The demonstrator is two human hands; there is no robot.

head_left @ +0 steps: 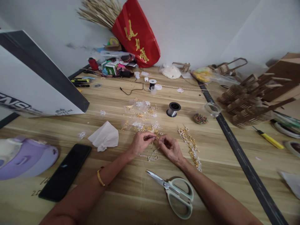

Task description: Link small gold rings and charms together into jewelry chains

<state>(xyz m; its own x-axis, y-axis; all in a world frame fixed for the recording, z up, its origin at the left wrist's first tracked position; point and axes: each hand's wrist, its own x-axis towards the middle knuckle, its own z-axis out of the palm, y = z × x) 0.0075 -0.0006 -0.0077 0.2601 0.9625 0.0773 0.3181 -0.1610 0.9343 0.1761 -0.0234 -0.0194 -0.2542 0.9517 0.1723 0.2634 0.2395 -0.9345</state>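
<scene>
My left hand (141, 143) is in a pinch over small gold and silver pieces (146, 126), holding something tiny at its fingertips. Close to its right, my right hand (170, 148) has its fingers curled together on something too small to make out. A thin silver chain (152, 158) lies on the wood between and just below the hands. White-handled scissors (179, 193) rest nearer me, blades pointing left. Gold and silver chains (191, 145) lie in a bundle right of my right hand.
A wire spool (173, 109) and a glass jar (212, 110) stand beyond the hands. At left are a white tissue (104, 136), a black phone (65, 172) and a large box (39, 75). Small woven baskets (243, 109) and a yellow-handled tool (270, 139) are at right.
</scene>
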